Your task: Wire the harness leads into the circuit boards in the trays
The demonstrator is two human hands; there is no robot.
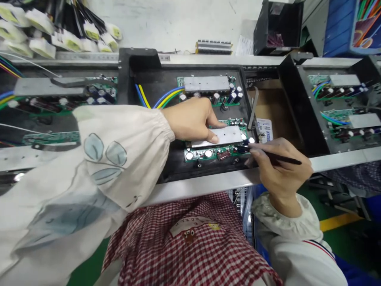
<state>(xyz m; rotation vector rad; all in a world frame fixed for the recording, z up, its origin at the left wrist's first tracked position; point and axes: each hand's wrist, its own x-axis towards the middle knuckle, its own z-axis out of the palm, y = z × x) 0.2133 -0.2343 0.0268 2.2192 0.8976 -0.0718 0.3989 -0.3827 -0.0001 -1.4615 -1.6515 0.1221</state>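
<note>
My left hand (193, 119) rests on the silver heat sink (229, 135) of a green circuit board (208, 153) in a black tray (149, 79), thumb and fingers pressing the metal plate. My right hand (278, 167) grips a thin black pen-like tool (279, 158); its tip touches the board's right end near white-topped capacitors. A second board with a silver heat sink (206, 84) lies farther back in the same tray. Blue and yellow wires (160, 99) curve in from its left.
More black trays with boards sit on the line at left (59, 99) and right (342, 103). Bundles of labelled cables (59, 35) lie at the back left. A black bin (278, 26) and a blue crate (351, 24) stand at the back right. A metal rail (208, 184) runs along the front.
</note>
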